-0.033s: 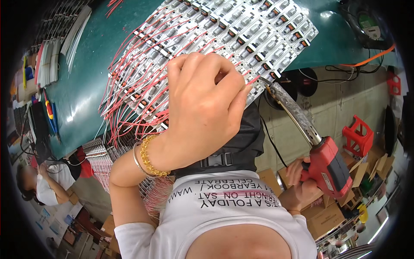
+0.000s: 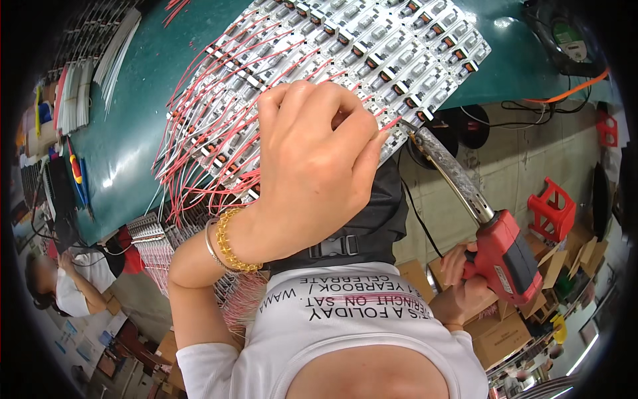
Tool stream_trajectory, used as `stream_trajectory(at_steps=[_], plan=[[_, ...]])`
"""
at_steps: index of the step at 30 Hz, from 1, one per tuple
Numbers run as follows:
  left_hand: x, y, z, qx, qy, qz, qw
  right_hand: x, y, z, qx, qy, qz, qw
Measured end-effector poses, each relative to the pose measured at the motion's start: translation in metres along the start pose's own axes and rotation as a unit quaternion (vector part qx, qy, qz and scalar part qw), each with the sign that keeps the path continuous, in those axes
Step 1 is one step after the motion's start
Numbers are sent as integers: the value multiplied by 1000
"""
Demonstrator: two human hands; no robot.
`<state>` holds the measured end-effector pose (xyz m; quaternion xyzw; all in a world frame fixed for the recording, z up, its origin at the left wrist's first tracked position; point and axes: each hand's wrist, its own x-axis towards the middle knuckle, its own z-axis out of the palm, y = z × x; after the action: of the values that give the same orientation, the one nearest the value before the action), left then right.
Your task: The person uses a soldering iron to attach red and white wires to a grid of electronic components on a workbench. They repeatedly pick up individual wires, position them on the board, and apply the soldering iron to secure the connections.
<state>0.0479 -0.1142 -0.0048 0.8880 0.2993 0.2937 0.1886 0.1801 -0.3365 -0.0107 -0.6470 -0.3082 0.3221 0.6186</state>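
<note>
My left hand (image 2: pixel 316 149) is closed in a pinch over a panel of small circuit boards (image 2: pixel 392 50). At its fingertips is the end of a red wire (image 2: pixel 391 124), lying against the panel's near right edge. My right hand (image 2: pixel 465 272) grips the red and black handle of a soldering gun (image 2: pixel 508 259). The gun's metal barrel slants up and left. Its tip meets the board edge beside the red wire; whether they touch is too small to tell. Red and white wires (image 2: pixel 193 143) trail off the panel's left part. My left palm hides some of the boards.
Under the panel lies a green work surface (image 2: pixel 133 173). Bundled white wires (image 2: pixel 73 100) and a screwdriver (image 2: pixel 75 166) are at the left. A red stool (image 2: pixel 551 209) and cardboard boxes (image 2: pixel 502 339) stand at the right. Another person (image 2: pixel 83 279) sits at the far left.
</note>
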Motion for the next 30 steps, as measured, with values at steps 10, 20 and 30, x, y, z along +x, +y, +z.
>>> stream_trajectory(at_steps=[10, 20, 30], plan=[[3, 0, 1, -3, -4, 4, 1000, 3, -6, -4, 26, -37, 8, 999], [1, -3, 1, -10, 14, 5, 1000, 1, 0, -8, 22, -28, -2, 999], [2, 5, 1, -19, -28, 19, 999, -10, 5, -18, 36, -10, 17, 999]])
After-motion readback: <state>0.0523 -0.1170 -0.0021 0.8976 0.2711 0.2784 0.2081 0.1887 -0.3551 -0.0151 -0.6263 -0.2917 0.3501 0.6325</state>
